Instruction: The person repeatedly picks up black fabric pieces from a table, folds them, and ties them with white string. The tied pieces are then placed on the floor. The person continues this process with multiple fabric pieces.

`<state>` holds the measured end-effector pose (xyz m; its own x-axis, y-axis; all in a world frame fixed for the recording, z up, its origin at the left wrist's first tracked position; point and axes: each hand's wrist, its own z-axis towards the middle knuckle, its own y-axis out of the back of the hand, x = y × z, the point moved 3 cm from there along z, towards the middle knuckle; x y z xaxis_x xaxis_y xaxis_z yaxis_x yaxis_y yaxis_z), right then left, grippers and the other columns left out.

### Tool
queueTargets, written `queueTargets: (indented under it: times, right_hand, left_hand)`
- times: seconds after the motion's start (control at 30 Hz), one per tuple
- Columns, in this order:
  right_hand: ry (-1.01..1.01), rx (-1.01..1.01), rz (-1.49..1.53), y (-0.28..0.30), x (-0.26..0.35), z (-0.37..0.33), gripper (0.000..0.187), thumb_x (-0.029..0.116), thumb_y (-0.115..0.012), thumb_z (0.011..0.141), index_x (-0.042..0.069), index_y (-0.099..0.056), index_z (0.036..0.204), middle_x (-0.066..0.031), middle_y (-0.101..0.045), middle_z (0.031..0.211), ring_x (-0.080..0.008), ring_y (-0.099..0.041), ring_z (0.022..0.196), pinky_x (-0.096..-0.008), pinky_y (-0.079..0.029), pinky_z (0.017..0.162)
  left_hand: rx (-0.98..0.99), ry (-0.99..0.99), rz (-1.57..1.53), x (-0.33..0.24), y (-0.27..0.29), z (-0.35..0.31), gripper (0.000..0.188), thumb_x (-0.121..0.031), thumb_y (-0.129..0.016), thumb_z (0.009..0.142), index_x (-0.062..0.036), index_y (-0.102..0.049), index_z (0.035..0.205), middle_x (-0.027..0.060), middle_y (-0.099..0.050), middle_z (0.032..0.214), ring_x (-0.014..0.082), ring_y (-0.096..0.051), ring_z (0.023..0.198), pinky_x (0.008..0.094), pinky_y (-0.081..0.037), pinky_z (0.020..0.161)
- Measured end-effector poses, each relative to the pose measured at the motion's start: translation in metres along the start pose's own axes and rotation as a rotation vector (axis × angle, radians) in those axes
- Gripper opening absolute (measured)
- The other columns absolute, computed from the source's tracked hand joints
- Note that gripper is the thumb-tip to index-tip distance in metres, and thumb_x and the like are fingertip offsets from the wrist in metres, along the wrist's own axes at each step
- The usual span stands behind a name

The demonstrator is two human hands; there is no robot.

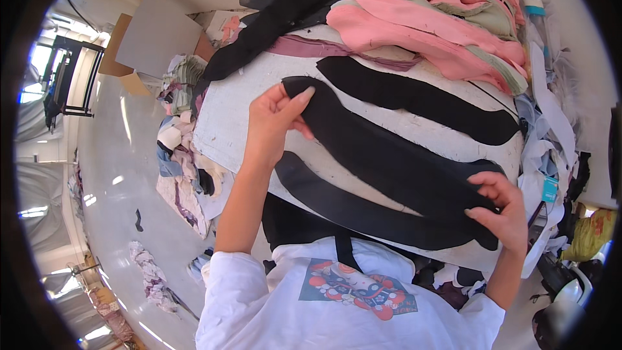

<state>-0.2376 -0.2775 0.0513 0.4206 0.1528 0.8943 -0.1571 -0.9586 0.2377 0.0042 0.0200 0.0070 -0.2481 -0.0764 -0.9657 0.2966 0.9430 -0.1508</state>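
A long, curved black fabric piece (pixel 389 159) stretches between my two hands over the white table (pixel 230 104). My left hand (pixel 275 113) pinches its left end between thumb and fingers. At the other end, my right hand (pixel 502 210) is closed on the piece's right edge. A second black fabric strip (pixel 350 207) curves along the near side of the table, its right end overlapped by the held piece. Farther back, another black fabric piece (pixel 421 100) lies flat, apart from both hands.
Stacks of pink and grey-green fabric pieces (pixel 434 26) fill the table's back right. A black fabric stack (pixel 278 23) lies back left, beside purple pieces (pixel 311 46). Fabric scraps (pixel 184 155) hang at the left edge; white strips (pixel 547 129) hang at the right. A cardboard box (pixel 152 35) stands beyond.
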Motion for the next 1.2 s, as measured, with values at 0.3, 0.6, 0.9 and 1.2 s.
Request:
queueTargets:
  times: [0.3, 0.6, 0.9, 1.2]
  right_hand:
    - [0.024, 0.099, -0.031, -0.038, -0.005, 0.037, 0.045, -0.003, -0.075, 0.073, 0.001, -0.062, 0.116, 0.0023, -0.056, 0.073, -0.0034, -0.049, 0.068, -0.0186, -0.041, 0.063]
    - [0.052, 0.039, -0.131, -0.039, -0.007, 0.051, 0.044, -0.002, -0.075, 0.074, -0.001, -0.060, 0.116, -0.0015, -0.058, 0.072, -0.0057, -0.052, 0.066, -0.0210, -0.043, 0.063]
    - [0.147, -0.040, -0.278, -0.021, -0.017, 0.043, 0.051, -0.007, -0.069, 0.073, 0.002, -0.059, 0.123, -0.0016, -0.052, 0.084, -0.0082, -0.048, 0.075, -0.0201, -0.044, 0.071]
    - [0.173, -0.073, -0.317, -0.015, -0.023, 0.038, 0.052, -0.007, -0.070, 0.075, 0.004, -0.060, 0.124, -0.0025, -0.054, 0.082, -0.0099, -0.050, 0.075, -0.0226, -0.046, 0.070]
  left_hand:
    - [-0.127, -0.073, 0.326, 0.017, 0.032, 0.018, 0.016, -0.014, -0.071, 0.092, 0.0008, -0.066, 0.087, 0.0007, -0.064, 0.066, 0.0067, -0.055, 0.049, 0.0209, -0.039, 0.043]
    - [-0.322, -0.549, 1.017, 0.017, 0.018, 0.022, 0.023, -0.011, -0.075, 0.086, -0.0043, -0.067, 0.106, 0.0038, -0.068, 0.085, 0.0139, -0.061, 0.067, 0.0261, -0.047, 0.061]
    - [0.229, -0.672, 1.477, 0.042, -0.031, 0.007, 0.049, -0.034, -0.046, 0.103, -0.0143, -0.046, 0.147, 0.0156, -0.033, 0.157, 0.0339, -0.026, 0.147, 0.0512, -0.012, 0.120]
    - [0.515, -0.758, 1.460, 0.051, -0.095, -0.022, 0.054, -0.036, -0.060, 0.094, -0.0145, -0.051, 0.143, 0.0136, -0.033, 0.157, 0.0287, -0.025, 0.148, 0.0556, -0.010, 0.120]
